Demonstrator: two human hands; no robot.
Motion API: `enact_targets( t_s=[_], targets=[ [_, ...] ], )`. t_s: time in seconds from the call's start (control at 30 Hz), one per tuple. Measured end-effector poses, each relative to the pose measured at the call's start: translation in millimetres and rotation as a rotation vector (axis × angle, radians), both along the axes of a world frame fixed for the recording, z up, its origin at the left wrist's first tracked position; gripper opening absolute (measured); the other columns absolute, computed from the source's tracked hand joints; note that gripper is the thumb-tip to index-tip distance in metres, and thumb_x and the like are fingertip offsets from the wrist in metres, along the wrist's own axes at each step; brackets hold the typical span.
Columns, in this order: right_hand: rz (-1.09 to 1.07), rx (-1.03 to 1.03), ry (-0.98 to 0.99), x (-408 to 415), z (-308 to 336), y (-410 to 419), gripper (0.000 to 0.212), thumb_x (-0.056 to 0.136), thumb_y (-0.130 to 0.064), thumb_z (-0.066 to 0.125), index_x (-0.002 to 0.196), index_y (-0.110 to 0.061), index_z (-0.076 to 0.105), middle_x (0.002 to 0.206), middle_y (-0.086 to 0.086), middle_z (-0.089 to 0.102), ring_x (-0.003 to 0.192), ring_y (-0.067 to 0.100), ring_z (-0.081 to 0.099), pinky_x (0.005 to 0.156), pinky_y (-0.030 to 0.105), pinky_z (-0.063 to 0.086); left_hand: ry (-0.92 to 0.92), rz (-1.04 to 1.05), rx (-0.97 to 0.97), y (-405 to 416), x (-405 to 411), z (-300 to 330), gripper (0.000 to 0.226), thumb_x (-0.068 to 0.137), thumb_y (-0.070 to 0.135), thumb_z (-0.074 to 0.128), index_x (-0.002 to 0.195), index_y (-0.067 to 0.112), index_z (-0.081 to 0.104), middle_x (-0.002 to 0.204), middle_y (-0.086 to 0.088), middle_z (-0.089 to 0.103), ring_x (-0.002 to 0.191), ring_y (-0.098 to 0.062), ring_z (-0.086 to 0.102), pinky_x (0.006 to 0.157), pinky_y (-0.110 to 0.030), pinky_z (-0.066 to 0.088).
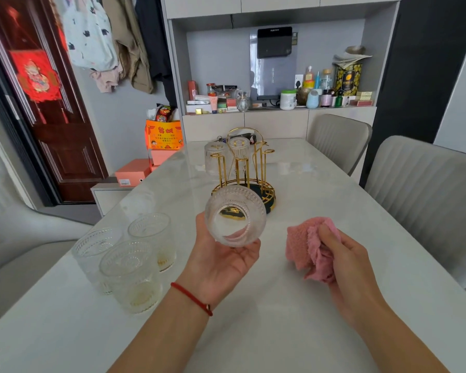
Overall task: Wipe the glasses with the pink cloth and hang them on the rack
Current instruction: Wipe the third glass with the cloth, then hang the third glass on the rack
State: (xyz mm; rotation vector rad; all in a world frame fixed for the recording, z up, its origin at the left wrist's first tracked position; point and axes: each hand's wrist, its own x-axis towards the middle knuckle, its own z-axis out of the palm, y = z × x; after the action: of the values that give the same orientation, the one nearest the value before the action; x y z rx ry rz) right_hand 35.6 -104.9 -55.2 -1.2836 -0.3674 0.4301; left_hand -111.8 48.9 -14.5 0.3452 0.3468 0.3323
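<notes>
My left hand (223, 259) holds a ribbed clear glass (235, 215) tilted on its side above the table, its mouth facing me. My right hand (345, 254) grips the bunched pink cloth (304, 247) a short way to the right of the glass, apart from it. Behind the glass stands the gold wire rack (249, 168) on a dark round base. Two glasses (238, 149) hang upside down on its far pegs. Three ribbed glasses (131, 265) stand upright at the left of the white table (280, 332).
Two grey chairs (425, 189) line the right side of the table, and a pale seat sits at the left. Orange boxes (132, 170) rest on a low unit beyond the left edge. A cluttered shelf (280, 100) fills the back wall.
</notes>
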Motion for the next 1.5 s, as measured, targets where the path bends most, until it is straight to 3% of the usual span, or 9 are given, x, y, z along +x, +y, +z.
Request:
enact_targets(
  t_s=[0.17,0.3,0.4,0.6,0.77,1.03,1.2,1.37,1.5],
  targets=[
    [-0.008,-0.032,-0.010,-0.3,-3.7,5.2,0.026,0.097,-0.033,0.064,0.085,-0.013,0.076,0.096,0.021,0.075,0.094,0.044,0.072,0.065,0.047,0.059,0.081,-0.008,0.252,2.3,-4.4,14.1,0.081,0.043,0.052,0.082,0.105,0.002,0.068,0.085,-0.012,0.064,0.067,-0.019,0.055,0.051,-0.025,0.052],
    [-0.003,-0.031,-0.019,-1.6,-3.5,8.3,0.024,0.098,-0.033,0.064,0.086,-0.017,0.078,0.096,0.011,0.077,0.094,0.034,0.073,0.060,0.041,0.059,0.116,0.004,0.386,15.3,-6.8,28.3,0.069,0.065,0.055,0.076,0.117,0.010,0.068,0.101,-0.007,0.069,0.074,-0.015,0.060,0.059,-0.023,0.052],
    [0.054,-0.017,0.020,2.9,-2.0,16.1,0.024,0.098,-0.035,0.064,0.088,-0.020,0.080,0.100,0.014,0.077,0.099,0.037,0.072,0.077,0.052,0.062,0.190,0.067,0.543,31.4,0.1,41.6,0.077,0.068,0.059,0.077,0.129,0.013,0.067,0.115,-0.008,0.064,0.093,-0.017,0.059,0.072,-0.027,0.050],
    [0.219,0.223,0.286,37.9,17.6,40.2,0.049,0.100,-0.044,0.052,0.104,0.002,0.068,0.098,0.028,0.062,0.098,0.040,0.062,0.065,0.035,0.054,0.429,0.515,0.864,69.4,28.5,103.2,0.046,0.084,0.054,0.077,0.107,0.014,0.069,0.100,-0.006,0.071,0.087,-0.021,0.061,0.071,-0.029,0.054],
    [0.258,0.317,0.349,43.3,6.5,41.9,0.048,0.107,-0.040,0.038,0.117,-0.005,0.070,0.109,0.022,0.074,0.105,0.035,0.072,0.095,0.059,0.054,0.538,0.607,1.175,108.4,80.5,151.1,0.076,0.052,0.065,0.089,0.102,0.009,0.074,0.107,-0.012,0.077,0.095,-0.028,0.076,0.087,-0.043,0.063],
    [0.221,0.282,0.419,53.7,-1.2,49.8,0.050,0.099,-0.044,0.048,0.125,-0.006,0.068,0.119,0.023,0.072,0.114,0.041,0.067,0.102,0.060,0.050,0.688,0.711,1.523,126.1,194.1,194.8,0.059,0.068,0.060,0.086,0.098,0.013,0.066,0.096,-0.002,0.071,0.089,-0.021,0.072,0.081,-0.040,0.064],
    [0.223,0.312,0.468,67.6,-8.0,57.0,0.049,0.095,-0.044,0.051,0.123,-0.007,0.069,0.115,0.019,0.074,0.112,0.039,0.069,0.102,0.058,0.050,0.811,0.665,1.718,130.6,245.8,188.6,0.047,0.079,0.052,0.082,0.083,0.014,0.054,0.080,0.001,0.055,0.072,-0.014,0.053,0.058,-0.027,0.049],
    [0.237,0.328,0.480,73.7,-14.6,61.4,0.045,0.096,-0.041,0.053,0.118,-0.006,0.071,0.112,0.019,0.075,0.109,0.040,0.069,0.102,0.062,0.048,1.025,0.601,1.818,146.1,274.2,163.5,0.059,0.064,0.070,0.078,0.075,0.019,0.050,0.066,0.002,0.050,0.078,-0.026,0.061,0.097,-0.058,0.054],
    [0.236,0.334,0.484,75.1,-17.6,63.5,0.045,0.096,-0.040,0.052,0.120,-0.006,0.070,0.112,0.018,0.075,0.109,0.042,0.069,0.102,0.063,0.049,1.154,0.507,1.926,150.8,281.1,150.1,0.062,0.060,0.075,0.074,0.082,0.021,0.050,0.085,-0.002,0.062,0.100,-0.032,0.066,0.104,-0.060,0.047]
  ],
)
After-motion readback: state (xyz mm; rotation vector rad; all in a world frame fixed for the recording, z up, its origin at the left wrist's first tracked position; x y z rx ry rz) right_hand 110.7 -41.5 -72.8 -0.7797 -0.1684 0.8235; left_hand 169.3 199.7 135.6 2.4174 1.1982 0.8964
